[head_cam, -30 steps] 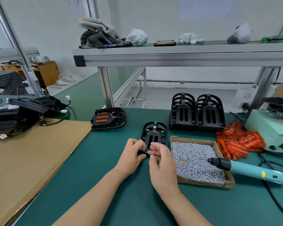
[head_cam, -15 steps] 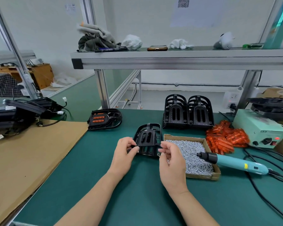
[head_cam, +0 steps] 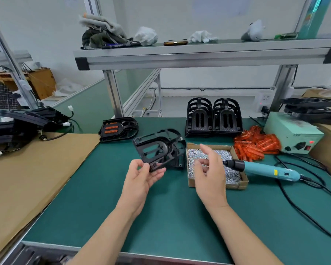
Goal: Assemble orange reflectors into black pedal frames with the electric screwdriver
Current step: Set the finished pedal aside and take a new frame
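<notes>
My left hand [head_cam: 139, 178] grips a black pedal frame [head_cam: 159, 148] by its near corner and holds it tilted above the green mat. My right hand [head_cam: 208, 169] hovers open, fingers spread, over the cardboard box of screws [head_cam: 218, 184], apart from the frame. The teal electric screwdriver [head_cam: 264, 169] lies on the mat right of the box, tip resting on its edge. A heap of orange reflectors [head_cam: 256, 144] lies behind it. Two stacks of black frames [head_cam: 214, 117] stand at the back. One frame with orange reflectors fitted [head_cam: 118, 129] lies at the left.
A green power supply box [head_cam: 292, 132] sits at the right with black cables [head_cam: 304, 213] trailing across the mat. Brown cardboard [head_cam: 27, 169] covers the left side, with black parts [head_cam: 17, 123] behind it. An aluminium shelf [head_cam: 199, 56] runs overhead.
My left hand has lifted and tilted the black frame leftward. My right hand has let go of it and moved right over the screw box.
</notes>
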A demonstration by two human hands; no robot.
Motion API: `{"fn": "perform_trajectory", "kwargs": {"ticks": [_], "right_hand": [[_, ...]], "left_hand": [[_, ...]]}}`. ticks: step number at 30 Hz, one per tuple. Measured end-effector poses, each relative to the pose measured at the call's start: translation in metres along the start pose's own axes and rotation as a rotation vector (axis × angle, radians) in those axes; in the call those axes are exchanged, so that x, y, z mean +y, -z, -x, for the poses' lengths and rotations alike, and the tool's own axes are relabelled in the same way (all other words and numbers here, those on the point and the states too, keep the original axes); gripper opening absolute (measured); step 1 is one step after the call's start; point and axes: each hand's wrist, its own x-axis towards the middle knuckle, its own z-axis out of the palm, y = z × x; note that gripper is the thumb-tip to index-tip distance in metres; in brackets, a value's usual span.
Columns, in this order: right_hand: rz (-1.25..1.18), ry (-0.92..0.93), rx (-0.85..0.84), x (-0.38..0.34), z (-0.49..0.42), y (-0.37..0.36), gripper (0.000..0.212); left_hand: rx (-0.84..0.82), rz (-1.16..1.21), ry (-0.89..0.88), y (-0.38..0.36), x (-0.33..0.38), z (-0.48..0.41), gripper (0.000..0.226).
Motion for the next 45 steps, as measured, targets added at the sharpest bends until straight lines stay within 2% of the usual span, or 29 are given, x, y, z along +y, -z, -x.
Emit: {"fn": "perform_trajectory", "kwargs": {"ticks": [7, 14, 16, 18, 23, 27, 33, 38, 41, 43, 45], "right_hand": [[0.105, -0.003, -0.046, 0.008, 0.008, 0.037, 0.046], [0.166, -0.141, -0.014, 0.021, 0.018, 0.072, 0.028], [0.153, -0.163, 0.005, 0.026, 0.021, 0.082, 0.023], [0.14, -0.193, 0.015, 0.03, 0.025, 0.09, 0.02], [0.216, -0.253, -0.027, 0.041, 0.033, 0.107, 0.015], [0.294, -0.285, -0.061, 0.043, 0.035, 0.116, 0.012], [0.29, -0.355, -0.068, 0.042, 0.033, 0.126, 0.014], [0.293, -0.319, -0.07, 0.041, 0.032, 0.127, 0.018], [0.298, -0.297, -0.066, 0.045, 0.032, 0.129, 0.019], [0.302, -0.264, -0.039, 0.046, 0.033, 0.128, 0.02], [0.305, -0.172, 0.059, 0.043, 0.032, 0.127, 0.018]], "left_hand": [[-0.108, 0.081, 0.232, 0.013, -0.008, 0.025, 0.01], [-0.259, 0.011, 0.41, 0.008, -0.013, 0.036, 0.011], [-0.321, -0.156, 0.433, 0.004, -0.01, 0.037, 0.014], [-0.353, -0.463, 0.413, -0.001, -0.008, 0.038, 0.021], [-0.386, -1.194, 0.194, -0.019, -0.01, 0.037, 0.041], [-0.434, -1.455, 0.085, -0.034, -0.01, 0.032, 0.04], [-0.517, -1.435, 0.11, -0.029, -0.01, 0.026, 0.041], [-0.516, -1.564, 0.058, -0.031, -0.011, 0.019, 0.037], [-0.379, -1.521, -0.035, -0.029, -0.021, 0.021, 0.032], [-0.213, -1.331, -0.134, -0.026, -0.03, 0.023, 0.027], [-0.157, -1.215, -0.227, -0.025, -0.038, 0.024, 0.011]]}}
